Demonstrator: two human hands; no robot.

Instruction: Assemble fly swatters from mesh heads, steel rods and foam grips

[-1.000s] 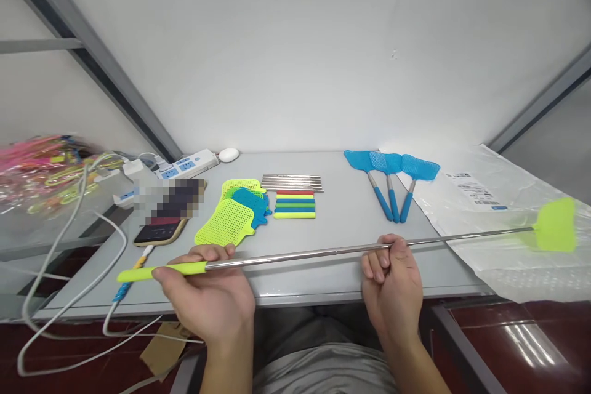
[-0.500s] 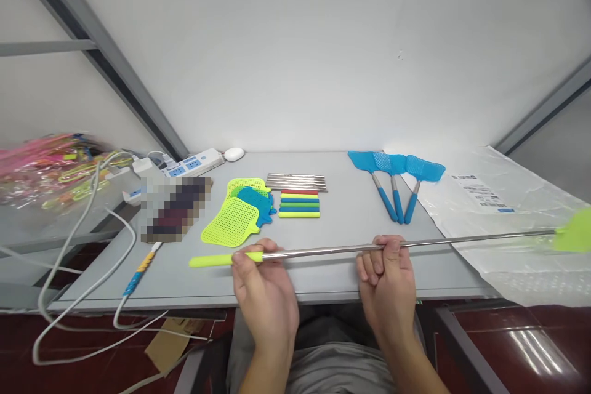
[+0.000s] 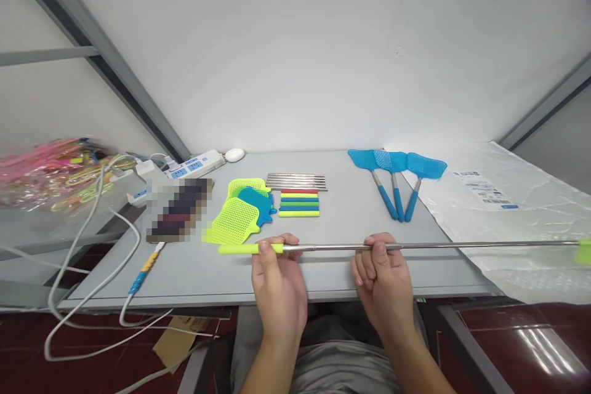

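- L hand [image 3: 279,271] is holding the smooth yellow-green plastic handle [image 3: 237,249] at lower centre-left, thumb on top, fingers narrow behind it & the adjoining metal.
- R hand [image 3: 385,271] is pinching the thin shiny metal rod [image 3: 332,247] at lower centre, thumb on top, fingers curling tight.
- Rod is running approx. level across the lower frame; flat yellow-green swatter head [image 3: 584,251] is sitting at far right, cut off by the frame edge. Contact w/ the crinkled white plastic mailer [image 3: 517,221] there: can't tell.
- Perforated yellow-green plastic mesh panel [image 3: 233,221] is lying just behind the handle's free end, centre-left; a careless lift or tilt could be nudging it out of place.
- Row of slim coloured tubes [image 3: 299,203] & bunch of bare silver metal rods [image 3: 296,181] are lying mid-frame; tubes look round, so a knock could be setting them rolling.
- Rod seems telescopic: hands pushing inward could be collapsing it; sideways force at R hand could be bending the thin far sections.
- Head end is hanging far from both hands; a small wrist turn could be swinging it wide, poss. hitting three blue plastic swatters [image 3: 396,184], upper right of centre.
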